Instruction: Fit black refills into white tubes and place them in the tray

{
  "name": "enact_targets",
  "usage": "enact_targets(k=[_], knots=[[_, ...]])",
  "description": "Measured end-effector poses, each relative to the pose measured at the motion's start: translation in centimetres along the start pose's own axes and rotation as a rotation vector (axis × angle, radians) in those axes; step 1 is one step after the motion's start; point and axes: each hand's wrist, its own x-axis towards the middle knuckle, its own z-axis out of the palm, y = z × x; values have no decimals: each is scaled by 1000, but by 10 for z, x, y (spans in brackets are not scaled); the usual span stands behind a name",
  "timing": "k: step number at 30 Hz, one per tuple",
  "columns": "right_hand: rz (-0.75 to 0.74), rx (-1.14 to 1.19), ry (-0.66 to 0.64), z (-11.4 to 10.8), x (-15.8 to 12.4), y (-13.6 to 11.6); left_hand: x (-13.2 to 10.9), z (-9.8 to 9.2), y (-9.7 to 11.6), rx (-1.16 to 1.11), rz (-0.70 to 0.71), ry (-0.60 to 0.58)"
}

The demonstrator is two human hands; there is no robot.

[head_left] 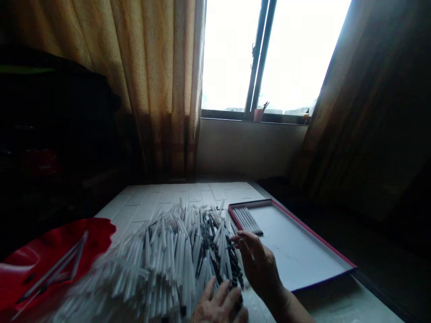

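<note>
The right hand (256, 258) has its thumb and fingers drawn together at the near-right edge of a loose pile; a thin dark end shows by the fingertips, but I cannot tell whether a stick is pinched there or only lies behind them. The left hand (218, 307), nearer the body and a little to the left of it, lies over the pile's near edge with fingers spread; whether it grips anything underneath is hidden.

The pile of pen-like sticks (175, 244), pale and partly clear, many dark at one end, spreads leftward and forward from both hands, lying at mixed angles. Just beyond the right fingertips, a short row of sticks (247, 220) lies side by side, dark ends toward the hand, in the far left corner of a shallow red-edged tray (296, 253). The tray stretches away to the right of the right hand, its white floor showing over all but that corner.

Judging by this, the work looks to be at an early stage: one small group is laid straight, while the great bulk remains unsorted in the pile. A few more sticks lie in a wavy red dish (99, 235), well to the left of both hands.
</note>
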Motion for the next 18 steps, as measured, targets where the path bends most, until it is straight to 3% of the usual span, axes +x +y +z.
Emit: enact_targets(k=[5,9,15,18], knots=[[8,13,19,-1,0,-2,25,-22,-3,-75,128,94],[36,15,2,1,-6,-1,34,-31,-9,-109,147,87],[76,9,-20,8,-18,-1,18,-16,-9,-98,206,-84],[117,62,-46,9,-19,-5,2,-7,-8,-151,219,-112]])
